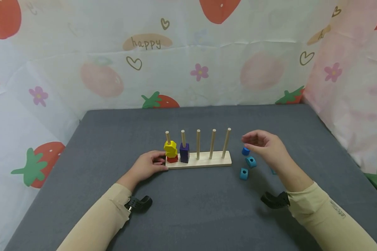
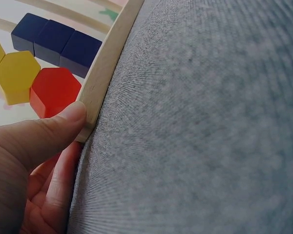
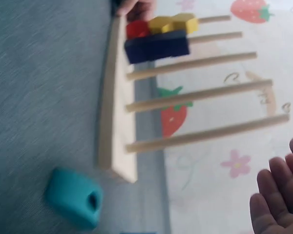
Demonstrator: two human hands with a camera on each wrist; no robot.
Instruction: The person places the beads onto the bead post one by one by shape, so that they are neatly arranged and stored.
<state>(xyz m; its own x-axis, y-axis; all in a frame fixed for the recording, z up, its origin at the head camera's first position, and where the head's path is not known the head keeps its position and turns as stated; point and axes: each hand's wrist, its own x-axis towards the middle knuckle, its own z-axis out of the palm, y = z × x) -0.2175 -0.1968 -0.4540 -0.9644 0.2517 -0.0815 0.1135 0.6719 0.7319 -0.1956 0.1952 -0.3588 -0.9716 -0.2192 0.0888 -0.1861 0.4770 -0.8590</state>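
Observation:
A wooden peg board (image 1: pixel 213 160) with several upright pegs stands mid-table. My left hand (image 1: pixel 148 164) grips its left end, thumb (image 2: pixel 63 119) pressed on the base beside the red hexagonal bead (image 2: pixel 53 92). Above the red bead, yellow hexagonal beads (image 1: pixel 170 149) share the leftmost peg. Dark blue square beads (image 1: pixel 184 153) are stacked on the second peg; the other pegs are bare. My right hand (image 1: pixel 262 142) hovers right of the board with fingers loosely bent and nothing visible between them. Just below its fingertips is a blue bead (image 1: pixel 245 151).
Two teal beads with holes (image 1: pixel 251 161) (image 1: pixel 243 174) lie right of the board. Another teal piece (image 1: pixel 273 171) is mostly hidden behind the right wrist. A printed cloth (image 1: pixel 223 76) hangs along the far edge of the grey table (image 1: pixel 188 216).

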